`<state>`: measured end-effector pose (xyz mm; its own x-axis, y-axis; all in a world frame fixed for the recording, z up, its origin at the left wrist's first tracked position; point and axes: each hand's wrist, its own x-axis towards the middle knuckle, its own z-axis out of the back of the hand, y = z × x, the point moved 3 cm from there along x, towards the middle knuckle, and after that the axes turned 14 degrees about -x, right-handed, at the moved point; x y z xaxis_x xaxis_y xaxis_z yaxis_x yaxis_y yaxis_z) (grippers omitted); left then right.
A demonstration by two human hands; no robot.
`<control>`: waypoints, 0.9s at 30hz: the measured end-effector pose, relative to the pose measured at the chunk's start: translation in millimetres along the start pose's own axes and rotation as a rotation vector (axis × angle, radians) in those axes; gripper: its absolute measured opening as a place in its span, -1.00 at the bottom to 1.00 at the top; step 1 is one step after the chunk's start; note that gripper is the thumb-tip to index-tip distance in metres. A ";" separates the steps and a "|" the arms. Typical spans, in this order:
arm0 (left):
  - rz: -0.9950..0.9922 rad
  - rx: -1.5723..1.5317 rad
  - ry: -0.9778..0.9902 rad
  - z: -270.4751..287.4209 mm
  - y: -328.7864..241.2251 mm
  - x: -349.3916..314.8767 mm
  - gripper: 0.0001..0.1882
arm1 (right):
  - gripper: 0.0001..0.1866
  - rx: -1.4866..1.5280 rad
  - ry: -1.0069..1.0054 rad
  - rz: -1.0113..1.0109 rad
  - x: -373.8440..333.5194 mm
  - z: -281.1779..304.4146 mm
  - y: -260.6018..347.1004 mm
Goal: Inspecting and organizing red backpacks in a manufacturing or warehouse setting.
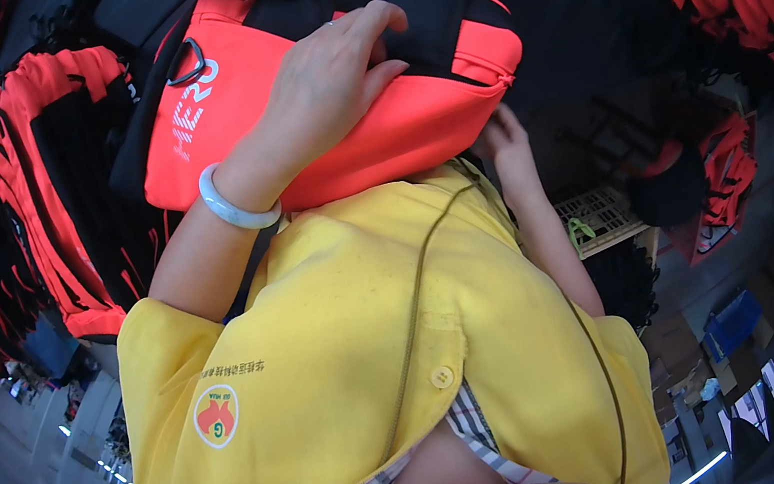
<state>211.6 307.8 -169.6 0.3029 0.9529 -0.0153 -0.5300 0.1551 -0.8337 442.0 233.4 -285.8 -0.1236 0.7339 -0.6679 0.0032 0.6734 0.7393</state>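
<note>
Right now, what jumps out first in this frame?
A bright orange-and-black bag fills the upper centre, with the left hand spread flat on top of it and the right hand tucked under its right end. Below sits the person's yellow shirt; a stack of matching bags lines the left.

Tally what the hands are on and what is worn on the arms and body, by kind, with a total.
Orange-and-black bag, under the left hand, with the right hand at its lower edge: 1
Pale bangle on the left wrist: 1
Yellow shirt: 1
Total: 3
</note>
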 end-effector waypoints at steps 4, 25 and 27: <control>-0.084 -0.005 0.013 -1.2 -10.8 0.8 -0.69 | -0.50 -0.728 0.071 -0.043 32.6 34.4 -113.5; -0.007 0.193 0.181 -28.5 -48.9 -35.6 -0.84 | -0.81 -1.014 -0.371 0.454 -86.0 69.5 141.3; -0.017 0.159 0.157 -32.3 -46.5 -38.9 -0.88 | -0.82 -1.063 -0.243 0.572 -90.8 35.4 155.8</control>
<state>250.0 255.1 -148.1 0.4261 0.8993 -0.0980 -0.6382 0.2221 -0.7371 488.8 274.8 -113.0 -0.1820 0.9733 -0.1398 -0.8272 -0.0747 0.5568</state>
